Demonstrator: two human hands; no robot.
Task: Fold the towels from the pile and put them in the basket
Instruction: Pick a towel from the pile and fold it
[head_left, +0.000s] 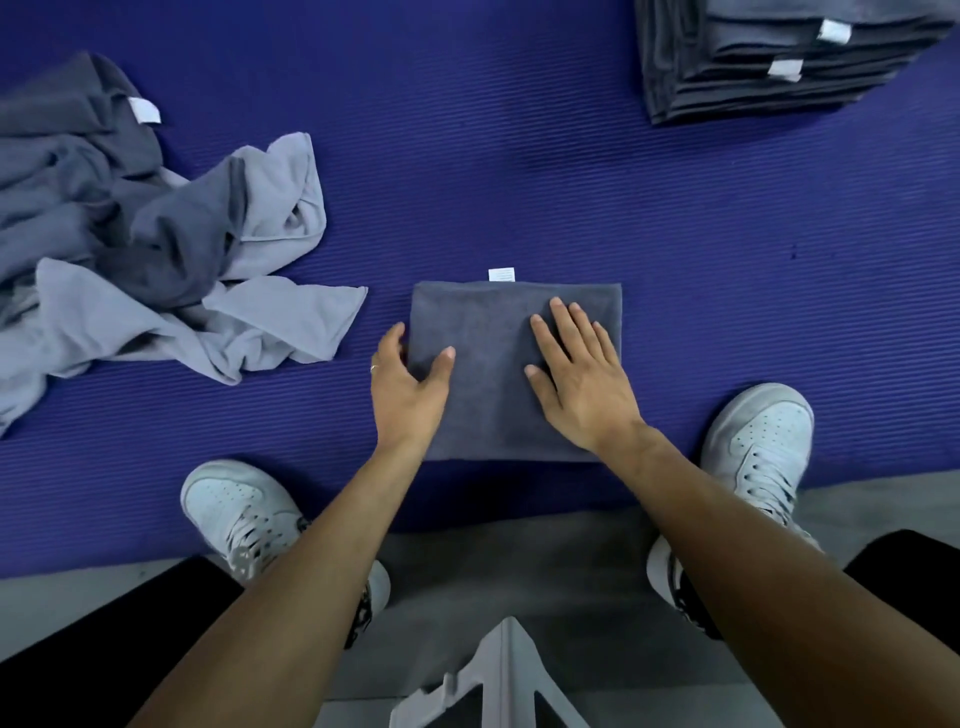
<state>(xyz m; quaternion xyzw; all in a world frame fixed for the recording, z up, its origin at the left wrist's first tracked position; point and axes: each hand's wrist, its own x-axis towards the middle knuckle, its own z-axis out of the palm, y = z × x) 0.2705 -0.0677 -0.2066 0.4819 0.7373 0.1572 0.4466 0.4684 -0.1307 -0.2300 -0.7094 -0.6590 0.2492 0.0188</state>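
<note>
Head view, single camera. Worn on the person's head; faces forward and steeply down, wide-angle, with bowed edges. Close range: both forearms enter from the bottom edge, the left hand (410, 382) and right hand (579, 371) sit near frame centre. Field covers the purple mat (519, 171) from the near shoes to its far part. No second view; nothing shared.

1 folded towel (488, 374), 1 loose pile (135, 249), 1 folded stack (769, 57), 2 hands, 2 shoes.
</note>
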